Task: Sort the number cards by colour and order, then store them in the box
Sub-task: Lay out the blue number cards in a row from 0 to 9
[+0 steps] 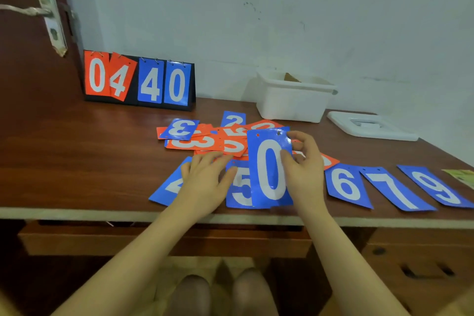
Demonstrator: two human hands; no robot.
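Pinching the blue 0 card in my right hand, I rest my left hand, fingers spread flat, on the blue 4 card. Blue 5, 6, 7 and 9 lie in a near row on the counter. The mixed pile beyond looks unsorted, and the white box far right holds no number cards that I can see, so I judge most work remains.

Dim, even indoor light; source not visible. Soft glare on table and blue 0 card. Frame soft overall. Wide-angle bending at edges; under-table area in shadow.
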